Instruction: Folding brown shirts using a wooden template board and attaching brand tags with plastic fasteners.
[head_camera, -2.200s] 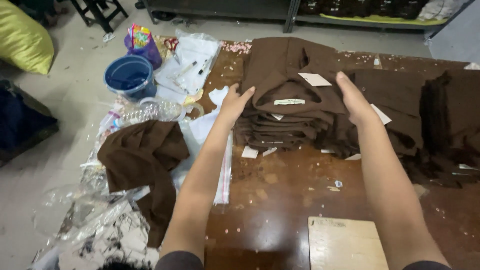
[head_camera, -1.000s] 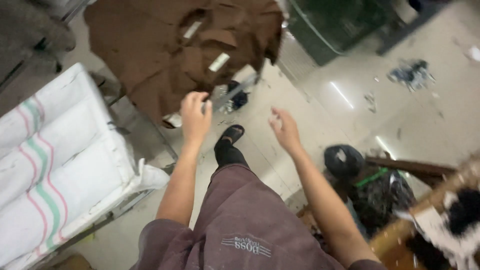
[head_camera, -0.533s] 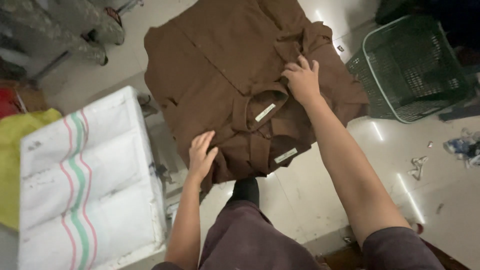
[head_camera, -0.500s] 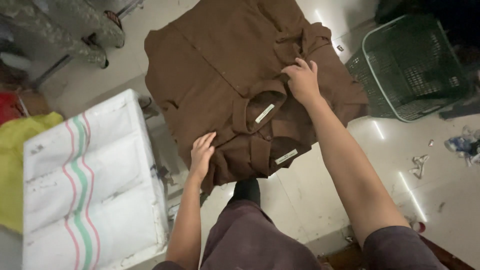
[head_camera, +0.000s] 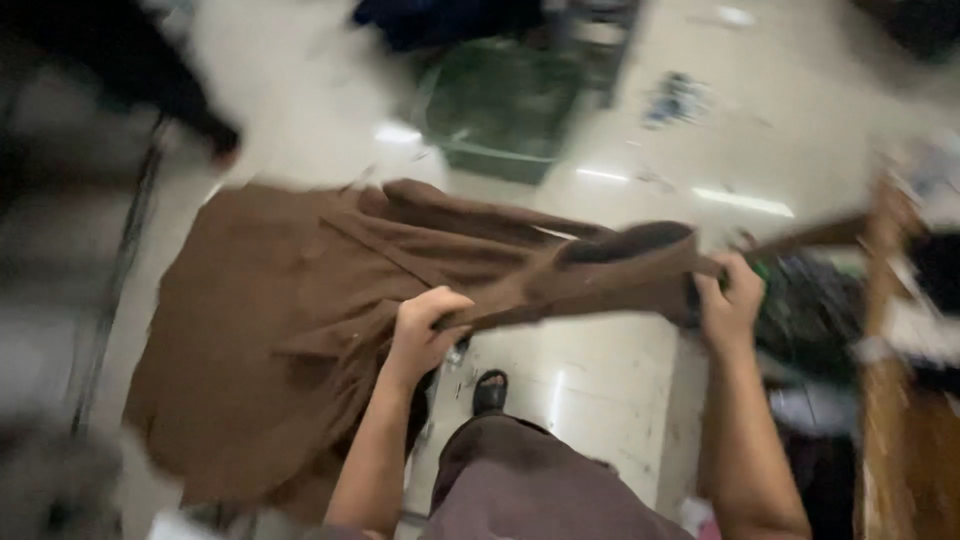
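While the frame is blurring from head motion, we are seeing the brown garment (head_camera: 300, 330) hanging in the air over the pale floor (head_camera: 600, 380), most of it bunching low on the left, one end stretching out as a taut band toward the right. We are gripping it with both hands. Our left hand (head_camera: 425, 330) is closing into a fist around the lower edge of that band near the middle of the cloth, fingers curling fully over the fabric. Our right hand (head_camera: 728, 305) is clamping the far right end of the band, fingers wrapping tight, thumb side up. Between the two hands the fabric is running nearly level, slightly rising to the right. Below the garment our leg in dark maroon trousers (head_camera: 530, 480) is showing, with a foot in a black sandal (head_camera: 490, 390) standing on the floor just under the band. Further out, a green wire basket (head_camera: 500, 110) is sitting on the floor beyond the garment, well apart from it. At the right edge dark clutter and a brown wooden edge (head_camera: 890, 400) are showing, too blurred for us to identify further.
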